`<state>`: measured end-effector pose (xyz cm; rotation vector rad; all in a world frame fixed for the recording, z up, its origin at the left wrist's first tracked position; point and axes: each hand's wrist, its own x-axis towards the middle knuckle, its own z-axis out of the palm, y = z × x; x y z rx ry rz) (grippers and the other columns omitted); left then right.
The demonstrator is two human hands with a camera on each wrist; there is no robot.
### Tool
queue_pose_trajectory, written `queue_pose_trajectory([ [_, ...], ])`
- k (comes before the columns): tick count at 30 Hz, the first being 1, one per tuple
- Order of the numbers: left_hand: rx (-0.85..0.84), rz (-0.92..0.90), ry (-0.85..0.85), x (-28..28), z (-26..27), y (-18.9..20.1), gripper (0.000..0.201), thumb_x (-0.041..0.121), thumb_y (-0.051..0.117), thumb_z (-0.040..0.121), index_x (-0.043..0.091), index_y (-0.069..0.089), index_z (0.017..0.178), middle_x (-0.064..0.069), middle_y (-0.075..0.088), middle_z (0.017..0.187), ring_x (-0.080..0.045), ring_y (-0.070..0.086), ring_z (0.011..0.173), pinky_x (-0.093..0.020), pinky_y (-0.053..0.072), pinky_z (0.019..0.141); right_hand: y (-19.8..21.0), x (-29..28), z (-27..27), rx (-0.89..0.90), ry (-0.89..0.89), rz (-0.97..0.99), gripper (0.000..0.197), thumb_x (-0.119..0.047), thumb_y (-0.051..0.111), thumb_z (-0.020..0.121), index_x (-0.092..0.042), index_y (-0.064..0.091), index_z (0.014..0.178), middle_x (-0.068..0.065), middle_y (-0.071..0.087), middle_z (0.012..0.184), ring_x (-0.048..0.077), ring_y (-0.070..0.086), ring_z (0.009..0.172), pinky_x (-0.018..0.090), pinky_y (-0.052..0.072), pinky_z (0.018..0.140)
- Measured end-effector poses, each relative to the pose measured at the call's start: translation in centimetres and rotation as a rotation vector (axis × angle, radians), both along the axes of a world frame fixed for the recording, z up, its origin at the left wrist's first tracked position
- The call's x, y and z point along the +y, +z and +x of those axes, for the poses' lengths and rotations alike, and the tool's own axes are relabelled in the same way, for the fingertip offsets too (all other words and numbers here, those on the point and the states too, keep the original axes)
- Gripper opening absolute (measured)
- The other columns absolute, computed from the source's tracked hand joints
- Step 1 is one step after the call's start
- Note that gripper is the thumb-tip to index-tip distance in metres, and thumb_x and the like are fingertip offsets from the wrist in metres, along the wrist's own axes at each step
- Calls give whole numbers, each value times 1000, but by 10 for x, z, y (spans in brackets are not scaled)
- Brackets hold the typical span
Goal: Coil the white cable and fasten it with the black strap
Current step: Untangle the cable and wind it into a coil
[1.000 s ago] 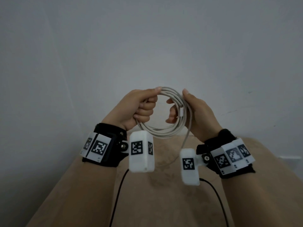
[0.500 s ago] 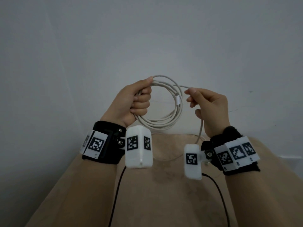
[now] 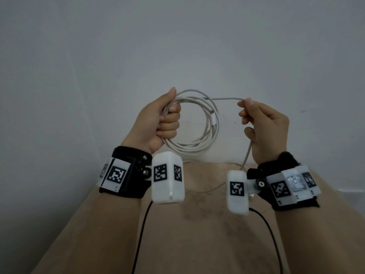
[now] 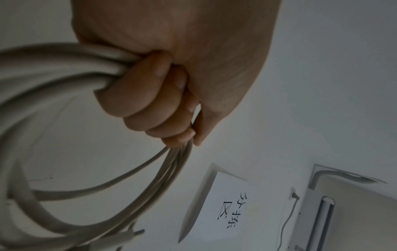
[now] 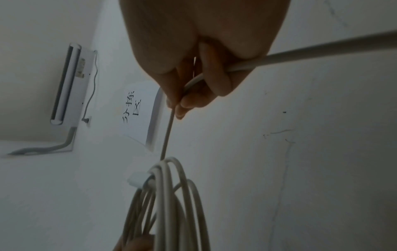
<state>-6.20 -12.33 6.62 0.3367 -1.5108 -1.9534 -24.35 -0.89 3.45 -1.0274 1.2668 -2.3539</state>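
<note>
My left hand (image 3: 162, 121) grips a coil of white cable (image 3: 199, 147) with several loops, held up in front of the wall; its fingers (image 4: 141, 95) curl round the bundle (image 4: 43, 68). To the right, my right hand (image 3: 262, 125) pinches the loose strand (image 3: 223, 98) that runs from the coil's top, through its fingers (image 5: 212, 76), and down to the table. A white plug (image 3: 213, 119) shows on the coil's right side, also seen as a plug (image 5: 137, 180) in the right wrist view. No black strap is in view.
A beige table (image 3: 197, 234) lies below my forearms, with slack white cable (image 3: 207, 189) on it and thin black wires (image 3: 142, 230) from the wrist cameras. The pale wall (image 3: 177, 46) stands close behind. A paper sign (image 4: 227, 208) and an air conditioner (image 5: 66, 84) hang on the wall.
My right hand has moved off the coil to the right, sliding along the loose strand. Both hands have risen a little. The left hand keeps its grip on the coil.
</note>
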Motion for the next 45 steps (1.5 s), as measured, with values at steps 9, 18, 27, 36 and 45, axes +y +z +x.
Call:
queue_pose_trajectory([
  [9,119,137,-20,-4,2,1,54,43,35,99,19,41,51,10,24,35,-1,19,25,-14,11,26,-5,-9,10,72,228,191,26,-26,48,98,-12,68,88,3,74,87,15,65,78,17,20,36],
  [18,144,110,75,1,-9,-3,45,41,36,100,18,34,61,10,24,36,-1,17,27,-14,9,29,-2,-15,32,57,503,224,45,-47,45,92,-12,64,112,0,69,81,16,68,78,23,32,48],
  [27,203,243,2,0,-17,-9,50,40,39,99,17,40,54,9,25,35,-4,19,25,-15,10,29,0,-20,39,-148,700,-17,33,-33,38,99,-6,55,89,-1,46,58,12,48,50,29,52,63],
  [36,187,214,-202,2,-15,-6,51,37,35,99,12,54,58,8,30,31,-6,24,21,-15,15,29,1,-20,33,-213,619,-45,35,-33,40,99,-6,54,83,-4,35,50,7,31,37,22,39,43],
  [45,21,163,-112,4,-20,-10,60,43,32,99,19,35,44,9,23,32,-4,18,24,-16,11,33,-5,-24,30,-134,574,47,38,-34,32,102,-10,48,78,-7,30,45,6,22,36,20,30,39],
])
